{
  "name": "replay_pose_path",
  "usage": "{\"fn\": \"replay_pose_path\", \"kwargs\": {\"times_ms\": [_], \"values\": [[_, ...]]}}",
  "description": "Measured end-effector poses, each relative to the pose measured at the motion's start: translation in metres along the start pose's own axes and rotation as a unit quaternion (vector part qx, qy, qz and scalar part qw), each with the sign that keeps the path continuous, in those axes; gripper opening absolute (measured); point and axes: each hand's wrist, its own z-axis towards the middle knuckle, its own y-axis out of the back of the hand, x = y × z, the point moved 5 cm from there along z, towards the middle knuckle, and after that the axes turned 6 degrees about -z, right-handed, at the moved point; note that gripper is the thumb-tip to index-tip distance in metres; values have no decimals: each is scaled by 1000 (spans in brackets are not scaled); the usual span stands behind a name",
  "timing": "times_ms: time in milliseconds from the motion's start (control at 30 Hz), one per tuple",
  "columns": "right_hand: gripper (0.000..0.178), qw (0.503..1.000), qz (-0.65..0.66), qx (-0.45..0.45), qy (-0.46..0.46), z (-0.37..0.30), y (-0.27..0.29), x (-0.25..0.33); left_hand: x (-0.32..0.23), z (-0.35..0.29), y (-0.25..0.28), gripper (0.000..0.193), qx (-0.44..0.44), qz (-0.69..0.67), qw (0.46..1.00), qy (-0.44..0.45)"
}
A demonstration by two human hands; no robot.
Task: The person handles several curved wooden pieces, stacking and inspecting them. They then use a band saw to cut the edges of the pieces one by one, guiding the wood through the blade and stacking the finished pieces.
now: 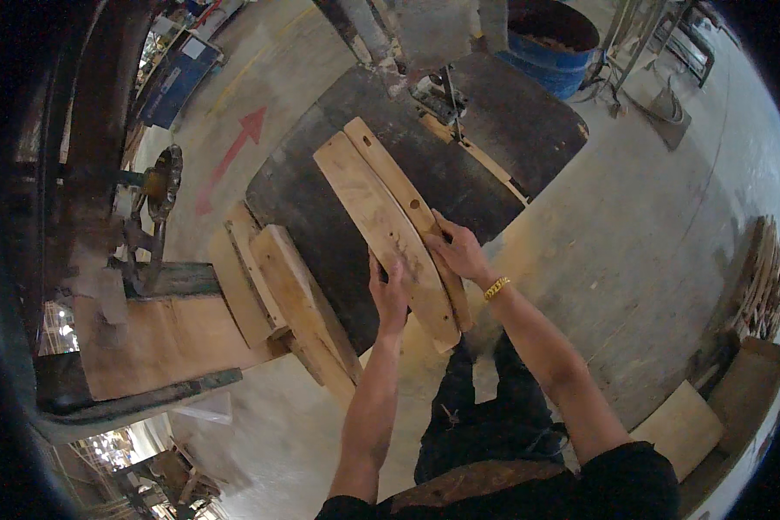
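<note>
A wide, curved wooden board (pixel 380 217) lies slanted over the dark machine table (pixel 295 182), its near end toward my body. Along its right side runs a narrower wooden piece (pixel 400 185) with a few holes, a thin curved gap showing between the two. My left hand (pixel 391 290) grips the wide board's left edge, thumb on top. My right hand (pixel 461 253), below a gold-coloured bracelet (pixel 497 288), grips the narrow piece from the right. The fingers beneath the wood are hidden.
Wooden pieces (pixel 299 286) are stacked left of the table, beside a brown board (pixel 173 334) on a machine with a handwheel (pixel 165 184). A metal guide (pixel 446 97) and wooden strip (pixel 490 165) are on the table. Behind stands a blue drum (pixel 550 65); wood sticks (pixel 761 277) lean at right.
</note>
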Motion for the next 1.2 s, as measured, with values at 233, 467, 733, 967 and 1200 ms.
{"fn": "replay_pose_path", "kwargs": {"times_ms": [233,467,733,967,1200], "values": [[61,999,38,10,-23,-6,8,-4,-2,-1,-11,60,36,-54,998,2],[57,999,-2,-39,-36,-58,4,-12,29,-38,3,62,-12,-96,995,27],[54,990,71,-4,-119,-91,3,-8,29,-70,-4,61,-38,-104,994,11],[53,977,185,6,-103,-115,3,-33,40,-94,-14,60,-99,-82,991,42],[55,966,202,105,-120,-156,12,-2,52,-145,1,68,-72,-174,976,113]]}}
